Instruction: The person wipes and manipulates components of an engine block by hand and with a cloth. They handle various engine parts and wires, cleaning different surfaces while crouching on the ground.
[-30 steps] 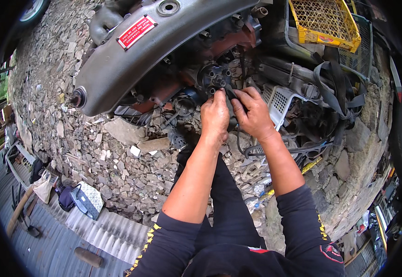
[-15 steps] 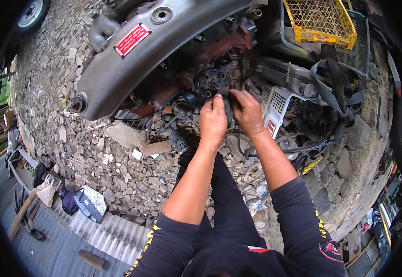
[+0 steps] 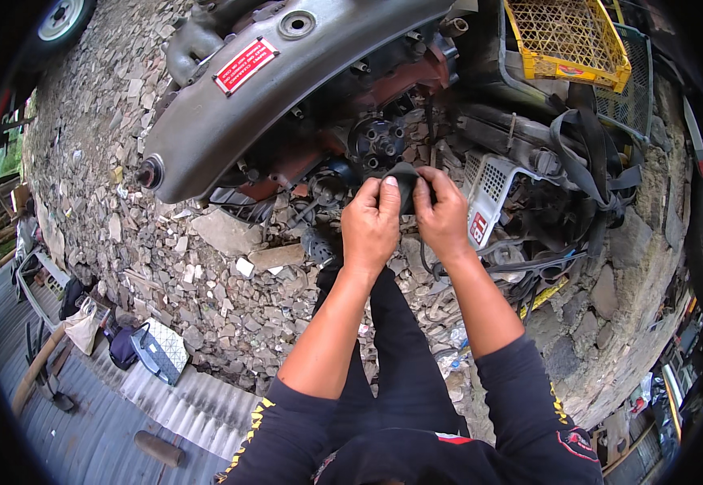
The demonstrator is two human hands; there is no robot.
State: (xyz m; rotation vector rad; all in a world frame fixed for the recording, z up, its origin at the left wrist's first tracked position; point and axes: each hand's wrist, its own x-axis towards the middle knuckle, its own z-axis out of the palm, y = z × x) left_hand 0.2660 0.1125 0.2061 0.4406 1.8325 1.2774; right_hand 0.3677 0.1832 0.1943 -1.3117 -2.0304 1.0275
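Head view: your left hand (image 3: pixel 370 220) and right hand (image 3: pixel 440 214) still pinch the black rubber piece (image 3: pixel 404 184), now lower, below the black bolted pulley hub (image 3: pixel 376 139).

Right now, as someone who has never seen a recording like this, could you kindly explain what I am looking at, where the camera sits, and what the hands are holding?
The picture comes from a wide fisheye camera worn on a person's head, looking down, so straight edges bend near the rim. The two bare forearms rising from the lower edge are the wearer's own. The left hand and right hand meet close together and pinch a small dark, floppy piece, perhaps rubber or cloth, between them; each grip is closed on it. Just beyond sits an old engine with a long grey cover and a dark round hub with bolts. It lies on stony rubble ground. A yellow plastic crate stands at the upper right.
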